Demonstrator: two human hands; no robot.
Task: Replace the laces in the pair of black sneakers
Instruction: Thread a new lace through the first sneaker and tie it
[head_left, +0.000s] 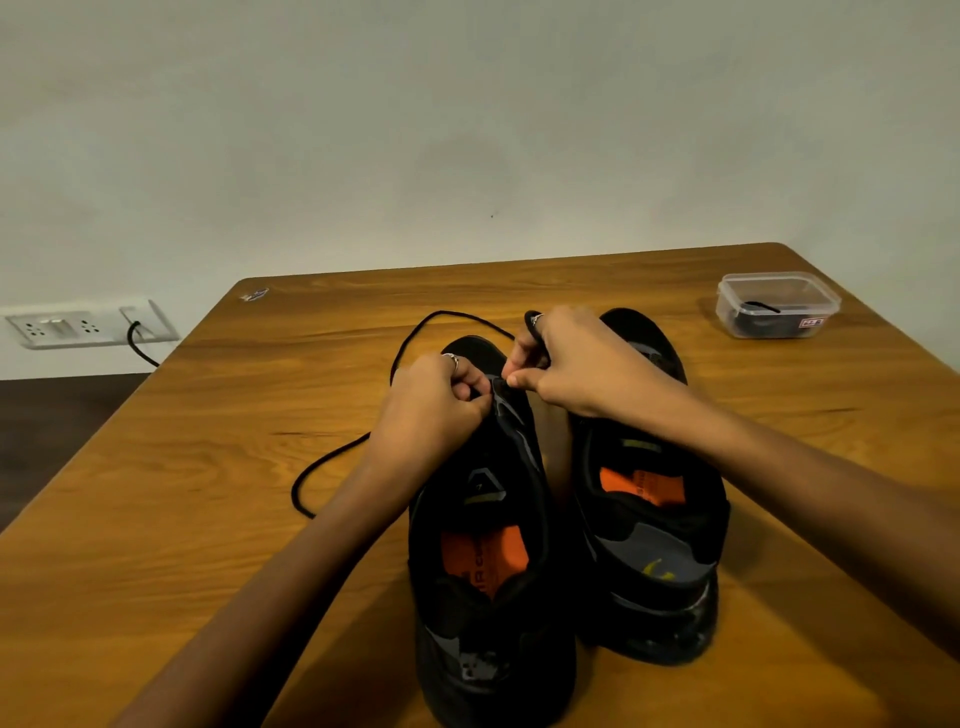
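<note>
A black lace (363, 447) trails in loose loops over the wooden table (208, 519) to the left of the left sneaker (483, 519), which stands just beside the right sneaker (654, 509), toes away from the person. Near its lowest eyelets the left hand (431, 400) and right hand (576, 358) each pinch the lace with curled fingers. The slack could snag or slip back out if either pinch loosens; a clear tub (776, 306) holding another dark lace sits well apart, far right.
</note>
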